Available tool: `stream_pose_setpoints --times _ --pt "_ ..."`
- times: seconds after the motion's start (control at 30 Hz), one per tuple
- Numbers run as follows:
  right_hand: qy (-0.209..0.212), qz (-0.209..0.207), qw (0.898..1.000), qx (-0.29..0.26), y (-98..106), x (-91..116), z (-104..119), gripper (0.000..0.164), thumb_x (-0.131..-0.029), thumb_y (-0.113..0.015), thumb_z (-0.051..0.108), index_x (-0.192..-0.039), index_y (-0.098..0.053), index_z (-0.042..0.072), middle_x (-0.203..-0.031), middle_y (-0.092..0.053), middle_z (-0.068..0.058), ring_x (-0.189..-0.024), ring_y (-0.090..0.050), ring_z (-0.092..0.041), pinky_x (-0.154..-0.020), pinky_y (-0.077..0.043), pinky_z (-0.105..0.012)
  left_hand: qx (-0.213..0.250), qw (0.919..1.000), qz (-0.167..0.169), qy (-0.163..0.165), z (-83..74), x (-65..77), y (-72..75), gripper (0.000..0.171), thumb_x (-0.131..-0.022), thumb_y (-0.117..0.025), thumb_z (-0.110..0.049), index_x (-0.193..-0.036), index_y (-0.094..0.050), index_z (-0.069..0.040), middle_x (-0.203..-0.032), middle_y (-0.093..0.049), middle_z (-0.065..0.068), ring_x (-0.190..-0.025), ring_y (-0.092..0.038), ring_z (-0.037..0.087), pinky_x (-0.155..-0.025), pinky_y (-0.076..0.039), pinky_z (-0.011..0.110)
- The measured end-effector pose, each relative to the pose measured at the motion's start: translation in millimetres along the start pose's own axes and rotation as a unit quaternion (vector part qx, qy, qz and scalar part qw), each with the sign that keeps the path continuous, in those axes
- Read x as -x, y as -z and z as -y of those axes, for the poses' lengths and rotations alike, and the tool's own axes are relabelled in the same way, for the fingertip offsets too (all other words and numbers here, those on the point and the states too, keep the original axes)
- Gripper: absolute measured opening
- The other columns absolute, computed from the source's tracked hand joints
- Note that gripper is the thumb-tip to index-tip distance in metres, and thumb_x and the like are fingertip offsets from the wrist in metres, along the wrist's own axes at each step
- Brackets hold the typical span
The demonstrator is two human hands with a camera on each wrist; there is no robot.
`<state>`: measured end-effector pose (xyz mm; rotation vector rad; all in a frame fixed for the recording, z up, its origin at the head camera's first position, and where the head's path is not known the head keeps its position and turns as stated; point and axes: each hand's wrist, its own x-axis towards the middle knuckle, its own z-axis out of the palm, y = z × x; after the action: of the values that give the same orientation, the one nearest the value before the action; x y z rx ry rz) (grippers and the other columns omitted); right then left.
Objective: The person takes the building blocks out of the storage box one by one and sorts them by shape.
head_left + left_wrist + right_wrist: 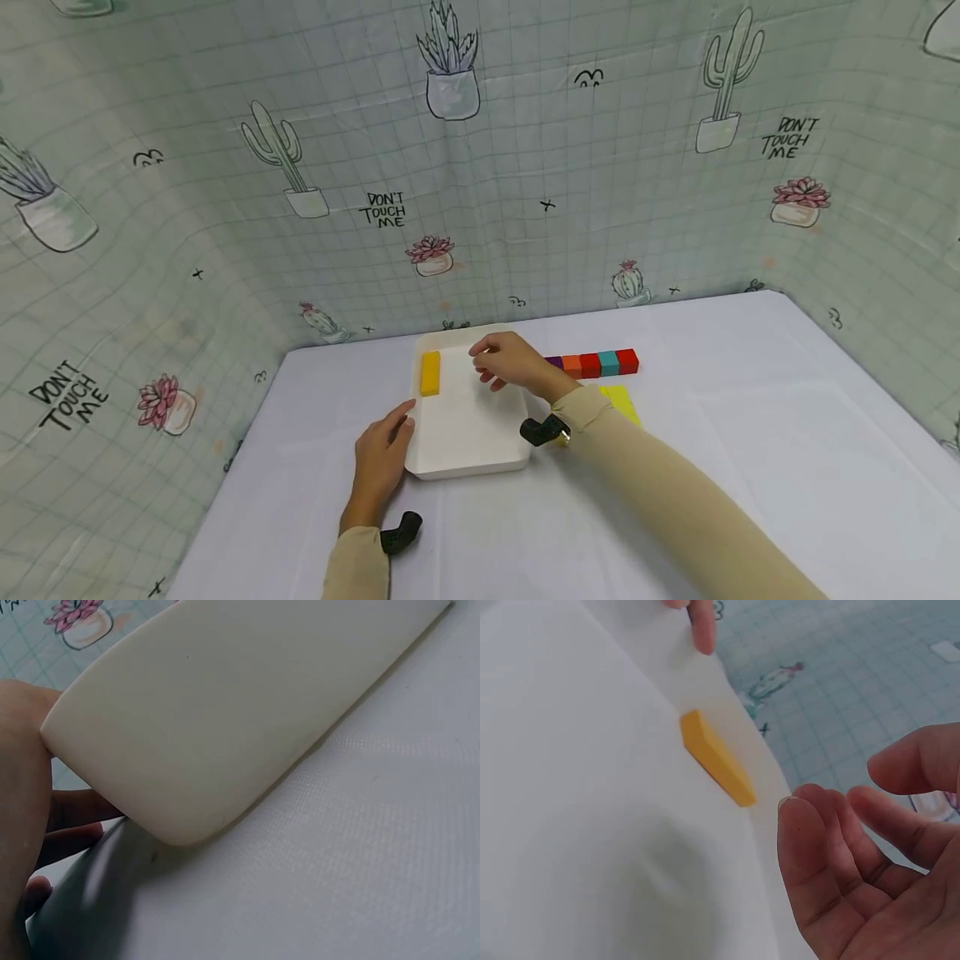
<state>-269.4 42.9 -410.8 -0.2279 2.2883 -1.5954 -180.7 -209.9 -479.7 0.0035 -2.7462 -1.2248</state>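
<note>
A shallow white tray (472, 433) lies on the table, with a yellow block (430, 372) inside along its left wall. My left hand (380, 458) holds the tray's left rim near the front corner; in the left wrist view other fingers (75, 810) show outside the wall. Above the tray's far right part hovers my right hand (517, 364), fingers loosely bent and nothing between them. The right wrist view shows that hand (862, 862) apart from the yellow block (716, 759), and a left fingertip (703, 634) at the rim.
Right of the tray is a row of small coloured cubes (590, 365), purple, orange, red and teal, partly hidden by my right hand. A yellow flat piece (621, 403) lies partly under the right forearm. Patterned cloth (517, 167) hangs behind the table (750, 450).
</note>
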Motion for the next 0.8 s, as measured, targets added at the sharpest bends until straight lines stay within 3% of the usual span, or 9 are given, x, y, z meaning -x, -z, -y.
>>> stream_pose_setpoints --times 0.3,0.43,0.63,0.8 --pt "-0.018 0.011 1.0 -0.008 -22 -16 -15 0.034 -0.098 -0.058 0.018 -0.126 -0.065 0.0 -0.105 -0.069 -0.013 -0.088 -0.067 -0.023 -0.073 -0.059 -0.032 0.003 1.0 0.007 -0.004 -0.7 4.8 -5.8 0.038 -0.104 -0.053 -0.027 -0.141 -0.061 -0.023 -0.128 -0.066 0.01 -0.121 -0.055 0.031 -0.106 -0.038 0.057" --pt "-0.029 -0.014 0.999 -0.013 -28 -29 -13 0.034 -0.096 -0.059 0.018 -0.125 -0.067 0.0 -0.101 -0.069 -0.011 -0.086 -0.066 -0.022 -0.072 -0.059 -0.03 0.006 0.9999 0.001 -0.008 -2.2 1.7 -4.1 0.039 -0.104 -0.052 -0.028 -0.142 -0.06 -0.023 -0.128 -0.065 0.011 -0.121 -0.055 0.032 -0.106 -0.038 0.057" --pt "-0.045 -0.036 0.998 -0.008 -41 -44 -18 0.033 -0.093 -0.06 0.016 -0.121 -0.069 0.002 -0.087 -0.067 -0.008 -0.075 -0.063 -0.017 -0.065 -0.058 -0.027 0.002 0.9999 0.005 0.011 -0.4 1.1 -1.5 0.039 -0.104 -0.051 -0.027 -0.143 -0.059 -0.024 -0.131 -0.064 0.011 -0.123 -0.053 0.031 -0.108 -0.037 0.057" --pt "-0.037 -0.053 0.998 0.0 -47 -48 -22 0.035 -0.093 -0.062 0.016 -0.123 -0.067 0.0 -0.088 -0.066 -0.008 -0.071 -0.061 -0.017 -0.063 -0.057 -0.026 -0.01 0.9999 0.0 -0.001 -0.7 0.5 -1.5 0.039 -0.104 -0.052 -0.027 -0.143 -0.059 -0.024 -0.128 -0.065 0.012 -0.12 -0.055 0.032 -0.106 -0.038 0.056"
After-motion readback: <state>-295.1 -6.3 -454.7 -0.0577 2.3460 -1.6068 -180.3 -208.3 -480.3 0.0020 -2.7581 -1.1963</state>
